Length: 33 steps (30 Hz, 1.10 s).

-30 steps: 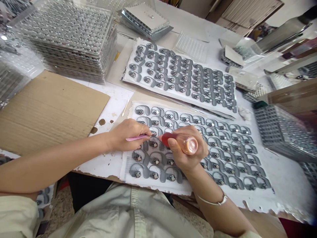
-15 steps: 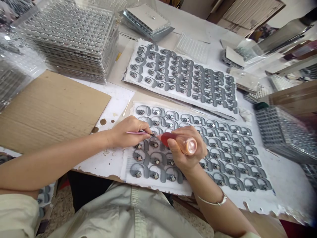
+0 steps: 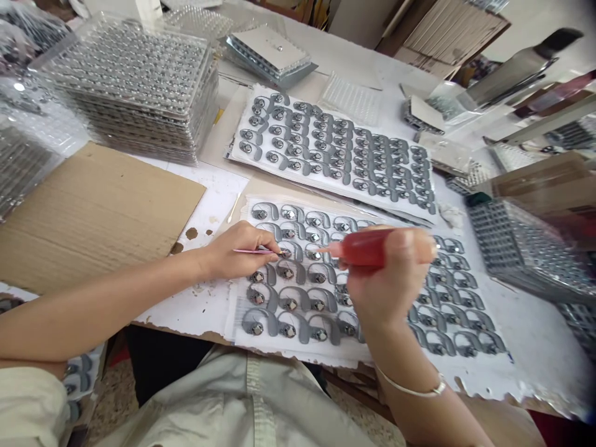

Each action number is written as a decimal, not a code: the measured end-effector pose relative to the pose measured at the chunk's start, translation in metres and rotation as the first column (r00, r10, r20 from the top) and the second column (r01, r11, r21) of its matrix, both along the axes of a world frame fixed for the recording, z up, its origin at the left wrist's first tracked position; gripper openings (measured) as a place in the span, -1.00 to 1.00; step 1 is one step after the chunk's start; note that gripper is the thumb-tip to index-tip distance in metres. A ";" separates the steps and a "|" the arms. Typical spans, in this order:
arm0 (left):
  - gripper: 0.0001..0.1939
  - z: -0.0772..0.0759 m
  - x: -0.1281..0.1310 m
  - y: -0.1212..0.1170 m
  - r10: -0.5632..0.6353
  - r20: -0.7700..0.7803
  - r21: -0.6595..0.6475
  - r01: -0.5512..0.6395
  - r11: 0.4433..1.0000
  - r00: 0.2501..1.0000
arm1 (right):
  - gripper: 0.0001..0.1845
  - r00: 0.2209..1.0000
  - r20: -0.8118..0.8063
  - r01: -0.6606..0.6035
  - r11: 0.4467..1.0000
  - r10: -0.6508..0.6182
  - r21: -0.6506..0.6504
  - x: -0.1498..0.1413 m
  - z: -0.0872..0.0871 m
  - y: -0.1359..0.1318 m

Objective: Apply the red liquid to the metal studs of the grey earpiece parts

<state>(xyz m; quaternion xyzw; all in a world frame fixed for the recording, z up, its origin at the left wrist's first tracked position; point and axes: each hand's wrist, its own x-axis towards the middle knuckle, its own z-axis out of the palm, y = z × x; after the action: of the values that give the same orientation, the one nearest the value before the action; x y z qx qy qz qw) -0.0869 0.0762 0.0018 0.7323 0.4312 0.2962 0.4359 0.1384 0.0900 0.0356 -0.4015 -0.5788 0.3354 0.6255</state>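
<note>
My left hand [image 3: 242,248] is closed on a thin pink stick [image 3: 254,251], its fingertips resting at one of the grey hook-shaped pieces with a faceted silvery stud [image 3: 287,273]. Wrapped in my right hand [image 3: 388,279] is a squeeze bottle of red liquid [image 3: 365,247]. The bottle is tilted nearly level, its narrow nozzle pointing left toward my left fingertips, a short way apart from them. Beneath both hands, rows of these pieces lie on a white padded sheet [image 3: 242,310]. The right hand and forearm hide part of the rows.
A second white sheet of grey pieces [image 3: 326,139] lies behind. At the back left rises a tall stack of clear trays [image 3: 139,93], with flat cardboard [image 3: 97,214] before it. More filled trays [image 3: 526,248] stand at right. A thin white stick [image 3: 233,207] lies near the sheet's corner.
My right hand has drawn the bottle back to the right and tipped it from nearly upright to nearly level. My left hand keeps its place with the stick. The whole view has shifted slightly.
</note>
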 end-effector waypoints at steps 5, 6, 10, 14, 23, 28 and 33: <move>-0.86 0.007 0.002 -0.003 0.034 -0.028 -0.043 -0.035 0.998 0.999 | -0.62 0.957 -0.130 -0.288 0.809 0.259 -0.512 0.046 0.057 0.020; -0.86 0.009 0.002 -0.004 0.024 -0.039 -0.020 -0.024 0.999 0.999 | -0.62 0.949 -0.121 -0.310 0.803 0.290 -0.509 0.054 0.064 0.022; -0.87 0.016 0.007 -0.006 -0.063 -0.106 0.231 0.086 0.969 0.992 | -0.60 0.918 -0.079 -0.384 0.822 0.388 -0.420 0.066 0.075 0.037; -0.86 0.014 0.017 -0.001 0.010 -0.282 0.695 0.198 0.691 0.959 | -0.55 0.935 0.003 -0.330 0.874 0.355 -0.357 0.047 0.059 0.060; -0.89 -0.004 0.026 0.004 0.288 -0.363 0.915 0.281 0.288 0.886 | -0.62 0.972 0.187 -0.143 0.990 0.140 0.002 -0.010 0.005 0.057; -0.90 -0.007 0.026 0.003 0.249 -0.375 0.905 0.295 0.307 0.893 | -0.71 0.951 0.307 -0.103 0.971 0.034 0.214 -0.008 -0.004 0.051; -0.85 -0.009 0.026 0.002 0.244 -0.457 0.870 0.374 0.321 0.855 | -0.78 0.935 0.347 -0.155 0.959 0.066 0.237 -0.008 -0.016 0.050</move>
<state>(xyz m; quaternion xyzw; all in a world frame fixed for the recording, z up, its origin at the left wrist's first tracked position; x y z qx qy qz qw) -0.0605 0.0783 -0.0067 0.9127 0.2437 0.2651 -0.1930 0.1305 0.1399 0.0192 -0.3338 -0.7377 0.2179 0.5449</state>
